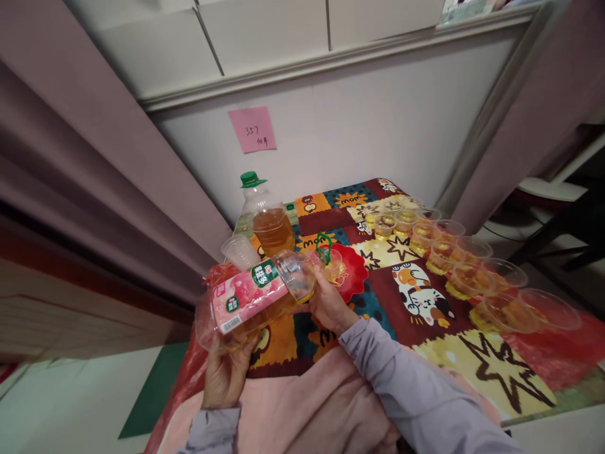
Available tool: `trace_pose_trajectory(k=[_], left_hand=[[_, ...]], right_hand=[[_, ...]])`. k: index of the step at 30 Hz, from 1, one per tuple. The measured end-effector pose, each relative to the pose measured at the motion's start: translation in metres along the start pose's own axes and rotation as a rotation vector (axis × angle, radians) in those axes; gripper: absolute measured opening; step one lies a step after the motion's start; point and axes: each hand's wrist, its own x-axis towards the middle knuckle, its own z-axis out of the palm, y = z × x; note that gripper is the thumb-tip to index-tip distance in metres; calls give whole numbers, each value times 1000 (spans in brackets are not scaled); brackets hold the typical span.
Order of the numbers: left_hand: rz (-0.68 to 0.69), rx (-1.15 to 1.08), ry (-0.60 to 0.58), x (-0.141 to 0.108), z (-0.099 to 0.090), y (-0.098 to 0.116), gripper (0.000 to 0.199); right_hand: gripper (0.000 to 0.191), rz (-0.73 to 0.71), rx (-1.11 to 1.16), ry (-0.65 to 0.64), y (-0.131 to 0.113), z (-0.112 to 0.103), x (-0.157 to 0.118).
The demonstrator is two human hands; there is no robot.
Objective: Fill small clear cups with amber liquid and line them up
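Observation:
A large clear juice bottle (pixel 253 290) with a pink label is tilted on its side, its neck toward the right. My left hand (pixel 229 372) is closed under its base end. My right hand (pixel 328 302) is closed round the bottle near its neck. Amber juice lies along the lower side. The mouth end, with a green ring (pixel 324 247), is over a clear plastic cup (pixel 335 265) on a red scalloped plate (pixel 355 272). The bottle and hand partly hide that cup, so I cannot tell whether juice is flowing.
A second juice bottle (pixel 273 230) with a green cap stands behind, beside stacked clear cups (pixel 240 252). Several cups of yellow juice (pixel 444 255) line the right side of the patterned mat (pixel 373 313). A pink note (pixel 253 129) is on the wall behind.

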Motion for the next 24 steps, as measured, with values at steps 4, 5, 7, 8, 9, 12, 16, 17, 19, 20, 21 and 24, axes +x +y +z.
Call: trace_pose_trajectory(k=[4, 5, 7, 8, 9, 12, 16, 17, 19, 20, 21, 24], left_hand=[[-8, -69, 0, 0, -3, 0, 66], [-10, -78, 3, -1, -4, 1, 67], [-11, -76, 3, -1, -3, 1, 66], [-8, -64, -1, -1, -2, 1, 65], [-3, -44, -8, 0, -1, 1, 63], [13, 27, -41, 1, 4, 0, 59], [5, 3, -68, 2, 6, -1, 58], [0, -13, -66, 2, 6, -1, 58], [-4, -19, -60, 2, 5, -1, 59], [-2, -12, -57, 1, 4, 0, 59], [3, -4, -51, 1, 4, 0, 60], [11, 2, -17, 0, 3, 1, 61]], right_hand=[[50, 3, -4, 0, 0, 0, 0], [50, 4, -6, -2, 0, 0, 0], [50, 7, -9, -6, -1, 1, 1], [50, 7, -9, -7, -1, 1, 1], [50, 8, -8, -5, -1, 1, 1], [51, 5, -8, 3, -1, 2, 0], [53, 11, -18, 4, -1, 2, 0], [54, 13, -17, 5, -1, 1, 1], [54, 12, -15, 8, -1, 1, 1], [54, 10, -13, 8, -1, 1, 1], [53, 8, -11, 5, -1, 1, 1], [52, 5, -12, 4, -1, 2, 0]])
